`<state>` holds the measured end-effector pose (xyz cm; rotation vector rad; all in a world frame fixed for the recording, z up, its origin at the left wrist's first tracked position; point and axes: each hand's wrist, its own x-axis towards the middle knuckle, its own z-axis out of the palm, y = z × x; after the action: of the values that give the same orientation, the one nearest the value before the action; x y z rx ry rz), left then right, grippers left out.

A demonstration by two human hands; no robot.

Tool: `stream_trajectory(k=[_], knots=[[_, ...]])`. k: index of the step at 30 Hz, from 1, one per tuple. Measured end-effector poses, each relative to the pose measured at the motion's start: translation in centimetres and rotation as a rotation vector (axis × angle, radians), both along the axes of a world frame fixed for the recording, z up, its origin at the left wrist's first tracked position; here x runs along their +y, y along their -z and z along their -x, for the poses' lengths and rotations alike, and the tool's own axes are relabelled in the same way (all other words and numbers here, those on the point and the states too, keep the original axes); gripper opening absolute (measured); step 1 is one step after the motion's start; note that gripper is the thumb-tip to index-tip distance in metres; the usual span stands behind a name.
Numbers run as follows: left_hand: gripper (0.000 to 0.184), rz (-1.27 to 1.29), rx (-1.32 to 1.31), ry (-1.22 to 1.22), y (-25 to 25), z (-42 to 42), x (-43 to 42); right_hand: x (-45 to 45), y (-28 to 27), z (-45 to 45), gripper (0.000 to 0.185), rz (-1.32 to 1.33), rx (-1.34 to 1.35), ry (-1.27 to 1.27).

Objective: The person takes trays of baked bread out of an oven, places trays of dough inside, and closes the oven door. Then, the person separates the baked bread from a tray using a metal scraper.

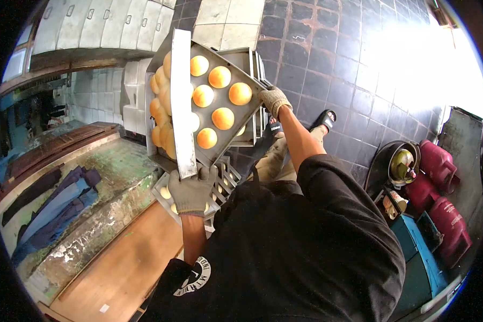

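Observation:
A dark metal baking tray (220, 58) with several round, golden-topped buns (219, 77) is tilted in front of me. My right hand (274, 101), in a knitted glove, is closed on its right corner. Lower left, my gloved left hand (193, 189) grips the tray near its close corner, its fingers partly hidden. A long pale strip (183, 107) crosses over the tray and ends by that hand; whether it is attached I cannot tell. Left of the strip, more buns (161, 115) sit crowded together, partly covered by it.
Racked trays (236, 180), some with pale rounds, stand below. On the left are a worn ledge (118, 161) with dark cloths (64, 201) and a wooden board (123, 257). Pink gas cylinders (448, 225), a dark round tub (378, 161) and a blue box (416, 252) stand right. Dark tiles (327, 59) cover the floor.

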<state>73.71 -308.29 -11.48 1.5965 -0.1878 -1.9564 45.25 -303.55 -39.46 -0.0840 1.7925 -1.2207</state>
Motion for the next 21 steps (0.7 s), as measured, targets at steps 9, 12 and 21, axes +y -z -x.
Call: stream_trajectory(k=[9, 12, 21], knots=[[0.037, 0.077, -0.050, 0.032, 1.3, -1.6, -0.9, 0.8, -1.3, 0.0, 0.068, 0.007, -0.118, -0.048], [0.037, 0.063, 0.000, 0.030, 3.4, -1.4, 0.0, 1.4, -1.4, -0.2, 0.067, 0.083, -0.038, -0.013], [0.011, 0.726, -0.696, 0.944, 11.2, -0.7, 3.7, 12.3, -0.6, 1.0, 0.043, 0.059, -0.348, 0.236]])
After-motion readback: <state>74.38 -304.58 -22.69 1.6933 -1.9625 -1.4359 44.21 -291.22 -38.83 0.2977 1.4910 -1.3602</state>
